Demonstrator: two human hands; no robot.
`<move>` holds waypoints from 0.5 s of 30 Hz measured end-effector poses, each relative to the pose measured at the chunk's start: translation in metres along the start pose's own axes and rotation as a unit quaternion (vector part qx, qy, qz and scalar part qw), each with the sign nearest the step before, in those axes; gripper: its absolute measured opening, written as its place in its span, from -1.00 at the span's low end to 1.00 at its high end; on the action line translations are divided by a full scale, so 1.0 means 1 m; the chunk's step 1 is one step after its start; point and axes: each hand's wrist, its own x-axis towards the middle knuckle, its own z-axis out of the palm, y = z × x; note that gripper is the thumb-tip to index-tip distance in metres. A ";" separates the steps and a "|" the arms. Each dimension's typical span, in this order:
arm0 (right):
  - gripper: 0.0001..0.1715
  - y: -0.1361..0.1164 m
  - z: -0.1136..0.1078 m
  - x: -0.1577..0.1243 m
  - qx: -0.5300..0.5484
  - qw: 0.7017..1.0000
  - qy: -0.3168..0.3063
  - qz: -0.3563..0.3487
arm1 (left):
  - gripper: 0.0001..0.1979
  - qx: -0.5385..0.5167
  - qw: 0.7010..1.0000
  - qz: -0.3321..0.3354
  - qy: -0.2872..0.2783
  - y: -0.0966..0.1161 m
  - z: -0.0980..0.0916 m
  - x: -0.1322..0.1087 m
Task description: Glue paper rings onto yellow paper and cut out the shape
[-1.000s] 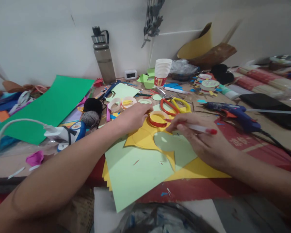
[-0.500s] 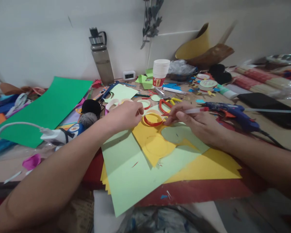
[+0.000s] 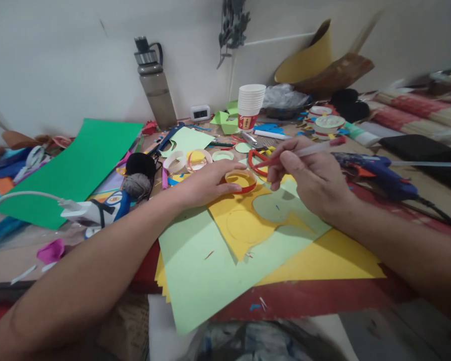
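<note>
Thumb and fingers of my left hand [image 3: 212, 183] close on the left side of a red-and-white paper ring [image 3: 249, 186]. The ring stands on a yellow paper sheet [image 3: 231, 208], where a round outline is drawn nearer to me. My right hand [image 3: 310, 175] pinches a pen [image 3: 317, 148] with a pale barrel and a red end; its tip points left, above the ring's right side. Pale green paper [image 3: 210, 271] lies under the yellow sheet, and a rounded gap in the yellow shows the green.
Red-handled scissors [image 3: 256, 163] lie just behind the ring. A blue glue gun [image 3: 379, 175] rests at right. Stacked paper cups [image 3: 250, 108], a water bottle [image 3: 156, 90] and a small clock [image 3: 200, 113] stand at the back. Green card [image 3: 75, 170] lies left, near a white plug [image 3: 78, 210].
My left hand has moved down and right and taken hold of the ring's side. My right hand has lifted the pen slightly up and right, away from the ring.
</note>
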 end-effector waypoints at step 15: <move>-0.57 -0.001 -0.009 -0.004 -0.105 0.994 0.020 -0.033 | -0.48 -0.007 0.998 -0.056 -0.012 0.005 -0.007 0.000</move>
